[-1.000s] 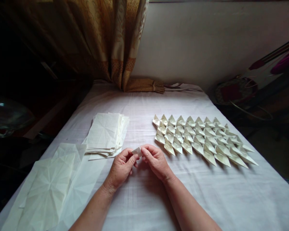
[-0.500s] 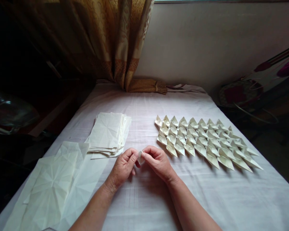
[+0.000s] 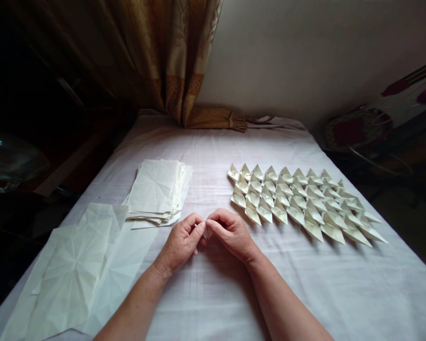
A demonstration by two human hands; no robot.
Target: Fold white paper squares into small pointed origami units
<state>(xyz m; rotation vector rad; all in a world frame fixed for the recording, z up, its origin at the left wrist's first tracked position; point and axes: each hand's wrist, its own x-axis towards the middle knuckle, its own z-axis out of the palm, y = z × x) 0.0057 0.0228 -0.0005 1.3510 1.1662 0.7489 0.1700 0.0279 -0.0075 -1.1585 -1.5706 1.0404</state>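
Close together in the middle, my left hand (image 3: 184, 239) and my right hand (image 3: 231, 233) pinch a small folded piece of paper (image 3: 207, 233) between thumbs and fingertips. Most of the paper is hidden behind the fingers. To the right of my hands stand several folded paper boats (image 3: 294, 201) in close rows, pale cream with pointed tips. Left of my hands lies a stack of creased paper sheets (image 3: 154, 184). Nearer to me, at the left, larger creased sheets (image 3: 74, 263) overlap, with fold lines radiating from a centre.
A pale cloth covers the table (image 3: 206, 156). A gold patterned curtain (image 3: 177, 71) hangs at the back, with its tasselled end (image 3: 237, 121) on the far edge. Behind is a grey wall (image 3: 287, 57). A round patterned object (image 3: 358, 130) sits beyond the right edge.
The fingertips have drawn closer together, and less of the folded paper shows between them. The view has tilted slightly, so the table sits a little higher in the picture.
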